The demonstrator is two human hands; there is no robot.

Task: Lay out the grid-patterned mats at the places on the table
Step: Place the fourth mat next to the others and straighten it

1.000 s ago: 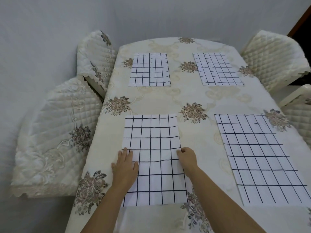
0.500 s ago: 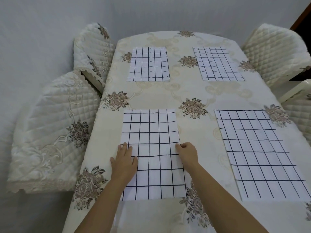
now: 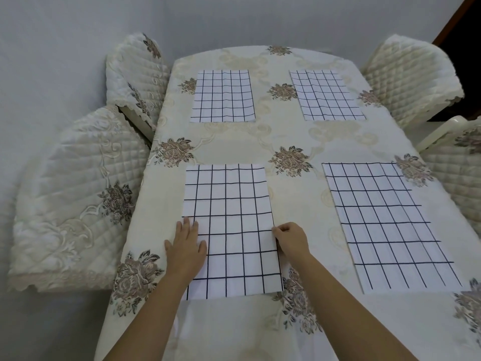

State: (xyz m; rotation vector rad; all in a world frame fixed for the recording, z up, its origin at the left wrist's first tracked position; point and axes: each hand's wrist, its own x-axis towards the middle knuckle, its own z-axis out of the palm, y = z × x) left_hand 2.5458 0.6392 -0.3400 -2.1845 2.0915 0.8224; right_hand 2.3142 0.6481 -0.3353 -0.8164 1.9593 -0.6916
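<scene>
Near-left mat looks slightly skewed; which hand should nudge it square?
Right, probably. The right hand is curled on the near-left mat's right edge, seemingly gripping it; the left hand lies flat across its left edge, better for pinning.

Left hand (image 3: 186,250) flat, fingers spread; right hand (image 3: 292,239) curled.

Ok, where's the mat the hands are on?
The near-left mat lies flat between the left hand and right hand, by the near-left chair.
</scene>
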